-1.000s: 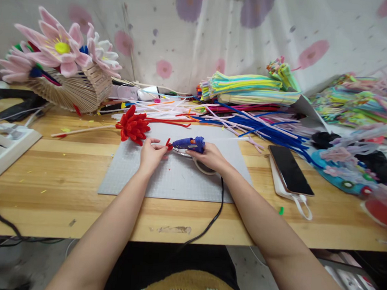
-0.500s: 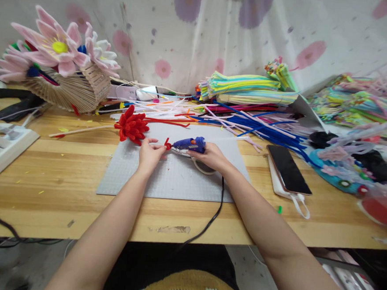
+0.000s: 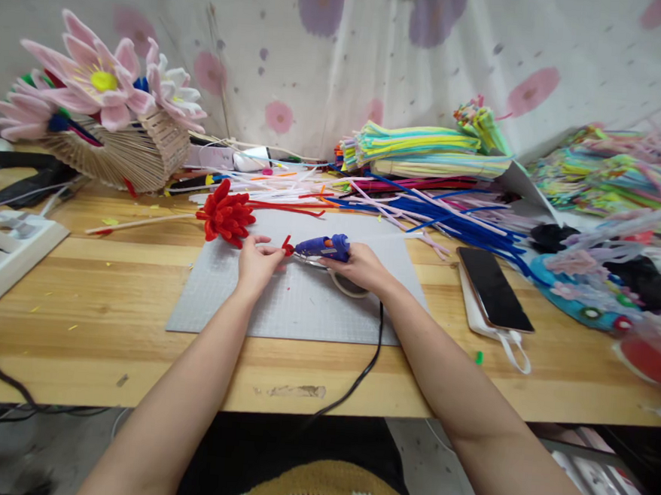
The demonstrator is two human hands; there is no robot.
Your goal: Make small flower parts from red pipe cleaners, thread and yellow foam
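Note:
Between the fingertips of my left hand (image 3: 258, 261) is a small curled piece of red pipe cleaner (image 3: 288, 247). My right hand (image 3: 357, 266) is closed around a blue hot glue gun (image 3: 324, 247), its nozzle pointing left and right up against the red piece. Under the gun lies a pair of scissors (image 3: 346, 285), partly covered by my right hand. A red pipe-cleaner flower (image 3: 226, 214) on a wooden stick rests just beyond my left hand. Everything here is over a grey cutting mat (image 3: 303, 321).
Loose pipe cleaners (image 3: 451, 218) and tied bundles (image 3: 428, 145) line the back. A phone (image 3: 494, 289) lies on a white power bank at right. Pink flowers (image 3: 101, 81) stand back left, above a white tray (image 3: 9, 270). The gun's black cord (image 3: 364, 374) runs over the front edge.
Hardly anything differs. Both hands keep their places, with the glue gun's nozzle still at the red piece; the whole view has shifted very slightly.

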